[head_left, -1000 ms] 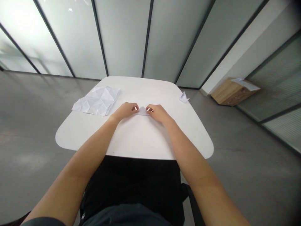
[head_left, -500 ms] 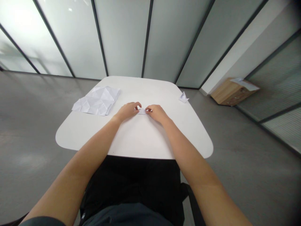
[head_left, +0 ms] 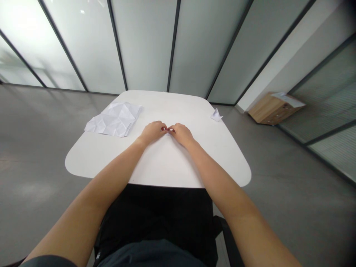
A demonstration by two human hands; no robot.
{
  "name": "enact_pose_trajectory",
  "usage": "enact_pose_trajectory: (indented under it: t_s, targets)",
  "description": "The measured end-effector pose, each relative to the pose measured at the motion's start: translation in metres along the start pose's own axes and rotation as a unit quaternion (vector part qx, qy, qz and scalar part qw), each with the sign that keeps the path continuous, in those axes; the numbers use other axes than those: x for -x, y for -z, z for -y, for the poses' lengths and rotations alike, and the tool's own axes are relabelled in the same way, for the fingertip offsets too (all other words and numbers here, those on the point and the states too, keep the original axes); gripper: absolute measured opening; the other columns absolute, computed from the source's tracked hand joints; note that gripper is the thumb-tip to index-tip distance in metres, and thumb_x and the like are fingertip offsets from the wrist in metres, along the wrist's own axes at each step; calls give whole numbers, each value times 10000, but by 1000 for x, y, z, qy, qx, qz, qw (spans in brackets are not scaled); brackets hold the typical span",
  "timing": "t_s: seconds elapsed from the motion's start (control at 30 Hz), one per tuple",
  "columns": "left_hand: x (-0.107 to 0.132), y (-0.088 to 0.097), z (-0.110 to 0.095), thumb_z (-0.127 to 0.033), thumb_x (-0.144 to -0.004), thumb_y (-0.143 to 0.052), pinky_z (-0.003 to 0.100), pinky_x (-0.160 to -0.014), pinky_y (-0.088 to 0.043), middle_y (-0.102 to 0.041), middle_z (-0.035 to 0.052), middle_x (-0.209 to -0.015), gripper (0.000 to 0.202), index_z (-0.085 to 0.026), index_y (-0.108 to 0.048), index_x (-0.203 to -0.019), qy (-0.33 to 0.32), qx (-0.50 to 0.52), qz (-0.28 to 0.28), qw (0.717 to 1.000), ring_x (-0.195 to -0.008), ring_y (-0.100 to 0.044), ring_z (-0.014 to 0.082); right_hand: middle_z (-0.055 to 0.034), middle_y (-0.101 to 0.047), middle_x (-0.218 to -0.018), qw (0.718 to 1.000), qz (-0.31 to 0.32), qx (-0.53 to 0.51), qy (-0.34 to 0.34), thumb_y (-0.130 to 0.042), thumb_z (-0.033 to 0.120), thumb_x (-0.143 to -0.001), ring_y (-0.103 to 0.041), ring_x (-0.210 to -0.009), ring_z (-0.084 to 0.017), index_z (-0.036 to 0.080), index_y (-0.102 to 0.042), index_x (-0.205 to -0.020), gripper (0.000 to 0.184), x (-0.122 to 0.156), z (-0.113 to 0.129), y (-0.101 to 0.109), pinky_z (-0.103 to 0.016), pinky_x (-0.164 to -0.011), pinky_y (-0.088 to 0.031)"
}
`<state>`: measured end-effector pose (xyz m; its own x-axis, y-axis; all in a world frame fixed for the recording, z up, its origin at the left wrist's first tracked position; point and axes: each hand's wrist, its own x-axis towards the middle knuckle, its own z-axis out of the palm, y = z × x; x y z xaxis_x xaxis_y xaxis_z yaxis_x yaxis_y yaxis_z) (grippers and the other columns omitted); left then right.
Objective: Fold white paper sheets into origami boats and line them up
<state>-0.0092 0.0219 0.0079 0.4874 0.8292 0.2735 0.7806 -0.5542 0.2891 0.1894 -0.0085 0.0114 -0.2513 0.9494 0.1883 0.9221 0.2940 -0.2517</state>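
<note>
My left hand [head_left: 154,131] and my right hand [head_left: 180,133] meet at the middle of the white table [head_left: 167,163]. Their fingertips pinch a small piece of folded white paper [head_left: 167,134], most of which the fingers hide. Both hands are closed, thumbs and forefingers touching or nearly so. Left of my left hand lies a stack of creased white paper sheets [head_left: 115,118], reaching to the table's left edge. Near the right edge of the table sits a small pointed paper figure [head_left: 216,115], apart from both hands.
Frosted glass panels [head_left: 144,44] with dark frames stand behind the table. A cardboard box [head_left: 274,108] is on the floor by the wall at the right. Part of a black chair [head_left: 222,230] shows beside my lap.
My hands have come together: the right moved left and the left slightly right, so the fingertips now meet over the folded paper and cover more of it.
</note>
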Motion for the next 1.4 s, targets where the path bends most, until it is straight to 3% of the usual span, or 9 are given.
enact_pose_trajectory:
  t_s: [0.13, 0.4, 0.7, 0.9, 0.97, 1.1, 1.3, 1.4]
  targets:
    - [-3, -2, 3, -386, -1005, -618, 324, -908, -550, -794, 68, -1126, 278, -260, -834, -1125, 2, -4, 5, 1000, -990, -728, 240, -111, -746, -1185, 1000, 2, 5, 1, -569, 361, -1095, -705, -1113, -277, 322, -818, -1276, 310, -2, -1, -2, -341, -947, -523]
    - [-10, -1, 23, -214, -983, -617, 301, -1069, -532, -813, 60, -1222, 350, -241, -810, -1273, -34, 7, 68, 997, -1125, -749, 224, -79, -782, -1273, 999, 30, 4, 21, -602, 192, -1048, -711, -1203, -246, 294, -826, -1272, 333, -6, -17, 2, -326, -1075, -500]
    - [-4, 11, 20, -134, -960, -587, 285, -1097, -525, -804, 52, -1291, 427, -229, -790, -1324, -35, 14, 98, 995, -1154, -762, 212, -65, -803, -1274, 998, 57, -15, 21, -641, 144, -999, -735, -1210, -226, 277, -838, -1239, 338, -4, -26, 10, -304, -1102, -503]
    - [1, 16, 15, -175, -960, -593, 300, -1076, -531, -818, 39, -1248, 389, -246, -814, -1271, -39, 9, 86, 996, -1119, -771, 220, -66, -824, -1207, 998, 53, -39, 19, -657, 123, -974, -761, -1134, -227, 273, -841, -1238, 355, -4, -27, 6, -309, -1049, -533]
    - [3, 16, 12, -275, -960, -657, 316, -1056, -538, -821, 51, -1227, 366, -245, -803, -1294, -43, 8, 77, 996, -1098, -770, 236, -65, -833, -1163, 998, 41, -48, 22, -661, 120, -967, -770, -1083, -227, 268, -847, -1220, 347, -3, -26, 4, -311, -1015, -545]
    - [4, 14, 7, -441, -948, -731, 331, -1029, -532, -814, 53, -1183, 512, -277, -719, -1432, -58, -8, 58, 997, -1108, -741, 249, -72, -832, -1100, 998, 34, -51, 22, -706, 230, -984, -767, -1005, -220, 248, -855, -1177, 245, -2, -18, 4, -308, -961, -548]
    - [5, 15, 4, -477, -1037, -614, 309, -944, -524, -770, 78, -1160, 413, -321, -749, -1395, -54, -38, 46, 997, -1033, -734, 241, -110, -795, -1119, 998, 12, -47, 25, -745, 383, -988, -728, -1029, -220, 205, -811, -1234, 311, -1, -9, 1, -311, -962, -520]
    - [6, 16, 4, -490, -1078, -541, 311, -957, -516, -764, 93, -1175, 438, -307, -727, -1430, -52, -47, 36, 997, -1060, -728, 244, -103, -783, -1117, 997, -17, -78, 11, -764, 352, -971, -716, -1010, -209, 185, -753, -1319, 385, -2, -11, -4, -319, -967, -521]
